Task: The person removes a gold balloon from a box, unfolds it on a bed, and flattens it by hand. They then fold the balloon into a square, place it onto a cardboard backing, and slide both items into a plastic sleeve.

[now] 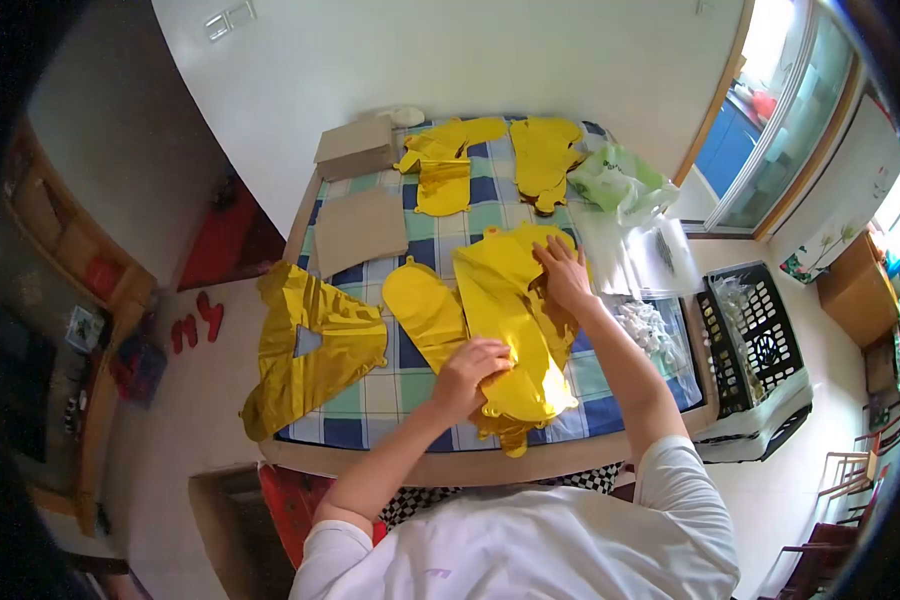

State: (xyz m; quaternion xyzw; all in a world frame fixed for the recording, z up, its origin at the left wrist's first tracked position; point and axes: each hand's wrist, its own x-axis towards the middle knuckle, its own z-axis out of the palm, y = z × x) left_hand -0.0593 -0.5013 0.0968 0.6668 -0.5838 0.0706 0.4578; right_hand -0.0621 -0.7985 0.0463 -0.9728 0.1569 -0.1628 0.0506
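Observation:
A flat, uninflated gold foil balloon (505, 300) lies in front of me, its shiny strips folded over one another. My left hand (473, 378) is closed at its near left part, fingers bent together on the foil; the fingertips are partly hidden. Higher up on the right, my right hand (564, 275) rests on the foil with fingers spread. To the left lies another gold foil balloon (320, 345), shaped like a letter A and hanging past the table's edge. Two more flat foil balloons, one at the back middle (443, 180) and one at the back right (545, 160), lie beyond my hands.
Cardboard pieces (360, 230) and a cardboard box (355, 148) are at the back left of the checked tablecloth (360, 432). Plastic bags (625, 185) and a pile of small white pieces (642, 328) lie on the right. A black crate (755, 330) stands beside the table.

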